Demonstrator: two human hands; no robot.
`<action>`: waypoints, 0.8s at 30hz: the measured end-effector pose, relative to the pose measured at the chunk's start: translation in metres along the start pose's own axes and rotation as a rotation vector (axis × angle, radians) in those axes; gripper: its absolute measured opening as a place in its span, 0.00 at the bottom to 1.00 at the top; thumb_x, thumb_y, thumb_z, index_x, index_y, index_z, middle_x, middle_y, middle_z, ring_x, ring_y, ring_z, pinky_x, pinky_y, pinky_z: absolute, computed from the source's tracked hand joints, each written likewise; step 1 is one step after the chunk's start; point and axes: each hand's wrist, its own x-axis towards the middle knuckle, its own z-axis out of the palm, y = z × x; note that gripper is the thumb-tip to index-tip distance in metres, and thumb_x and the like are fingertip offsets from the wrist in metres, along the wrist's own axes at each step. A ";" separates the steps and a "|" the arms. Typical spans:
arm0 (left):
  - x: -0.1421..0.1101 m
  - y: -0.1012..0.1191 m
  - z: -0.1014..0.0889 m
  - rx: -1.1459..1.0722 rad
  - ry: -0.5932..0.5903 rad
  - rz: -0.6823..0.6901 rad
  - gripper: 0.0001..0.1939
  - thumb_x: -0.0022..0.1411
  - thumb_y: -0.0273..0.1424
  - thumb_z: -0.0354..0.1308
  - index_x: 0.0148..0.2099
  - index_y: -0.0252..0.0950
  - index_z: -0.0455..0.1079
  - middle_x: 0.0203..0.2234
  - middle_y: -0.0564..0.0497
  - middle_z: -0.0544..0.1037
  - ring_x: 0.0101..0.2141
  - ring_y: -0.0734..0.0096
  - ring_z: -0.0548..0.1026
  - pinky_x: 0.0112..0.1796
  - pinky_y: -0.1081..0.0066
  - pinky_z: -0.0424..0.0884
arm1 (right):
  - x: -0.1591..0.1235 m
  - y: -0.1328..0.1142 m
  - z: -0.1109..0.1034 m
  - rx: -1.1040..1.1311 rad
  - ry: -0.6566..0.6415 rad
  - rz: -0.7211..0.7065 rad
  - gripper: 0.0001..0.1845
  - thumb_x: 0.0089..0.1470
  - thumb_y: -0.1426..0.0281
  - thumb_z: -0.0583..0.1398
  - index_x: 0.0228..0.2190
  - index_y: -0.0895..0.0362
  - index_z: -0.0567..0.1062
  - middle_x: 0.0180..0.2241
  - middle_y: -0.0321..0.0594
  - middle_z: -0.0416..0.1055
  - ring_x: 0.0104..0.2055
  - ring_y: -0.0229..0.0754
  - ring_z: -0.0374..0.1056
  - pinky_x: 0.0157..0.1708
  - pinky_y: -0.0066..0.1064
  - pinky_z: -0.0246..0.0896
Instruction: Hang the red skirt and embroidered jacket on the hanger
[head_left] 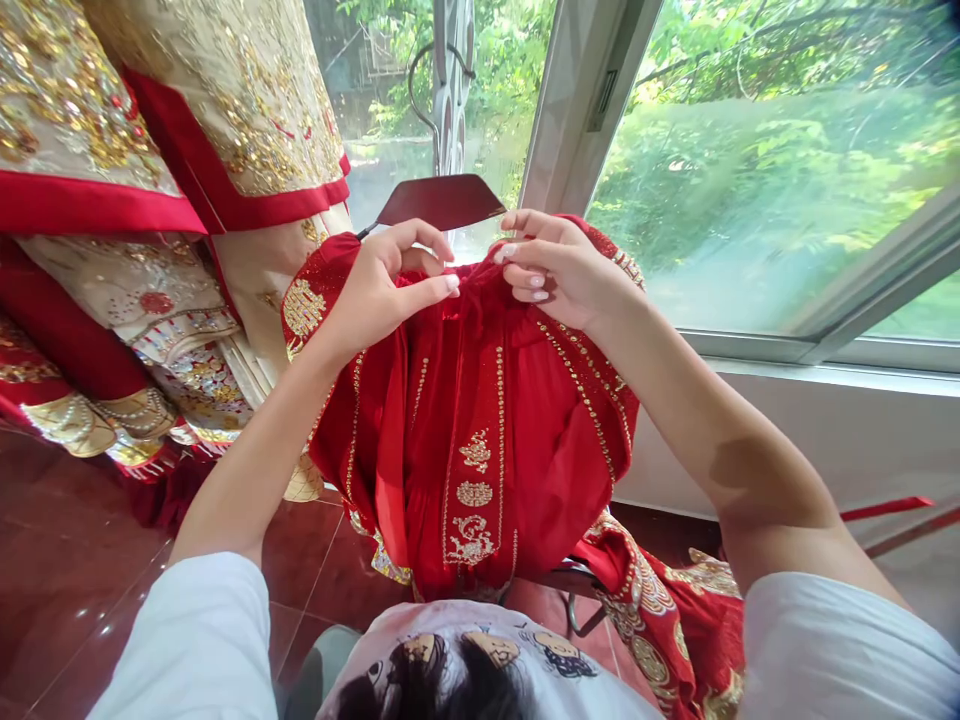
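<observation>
In front of me hangs a red skirt [427,430] with gold beading and pale embroidered motifs down its middle panel. My left hand [397,285] pinches its gathered top edge from the left, thumb along the cloth and fingers curled above. From the right, my right hand [551,265] has its fingers bent onto the same edge, close beside the left. Some fingertips are hidden in the red folds. Just behind the hands is a flat dark red board [442,200], with a curved metal hook [420,95] above it.
Heavily beaded cream and red garments [225,120] hang at the left. Sliding windows [765,200] stand behind and to the right. Another red embroidered cloth [660,610] drapes low on the right, near a dark metal frame [581,605]. The floor [315,560] is red tile.
</observation>
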 end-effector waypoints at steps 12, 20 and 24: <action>-0.006 -0.024 -0.050 0.183 0.076 0.071 0.10 0.57 0.36 0.61 0.41 0.39 0.71 0.39 0.51 0.79 0.41 0.68 0.76 0.46 0.62 0.74 | -0.022 -0.004 -0.016 -0.526 0.185 -0.260 0.04 0.52 0.70 0.62 0.31 0.57 0.74 0.24 0.37 0.71 0.21 0.34 0.61 0.18 0.28 0.56; -0.009 -0.083 -0.095 0.629 -0.058 -0.142 0.28 0.61 0.43 0.55 0.60 0.37 0.63 0.49 0.46 0.76 0.49 0.53 0.73 0.50 0.54 0.68 | -0.042 0.004 -0.046 -1.219 0.470 -0.330 0.23 0.51 0.63 0.62 0.50 0.54 0.74 0.40 0.43 0.77 0.40 0.49 0.72 0.43 0.46 0.66; -0.009 -0.083 -0.085 0.718 0.109 -0.118 0.20 0.62 0.44 0.52 0.51 0.37 0.71 0.39 0.47 0.79 0.43 0.53 0.75 0.47 0.52 0.67 | -0.021 0.025 -0.073 -0.853 0.364 -0.297 0.17 0.50 0.63 0.62 0.42 0.55 0.77 0.35 0.41 0.77 0.35 0.44 0.71 0.37 0.39 0.66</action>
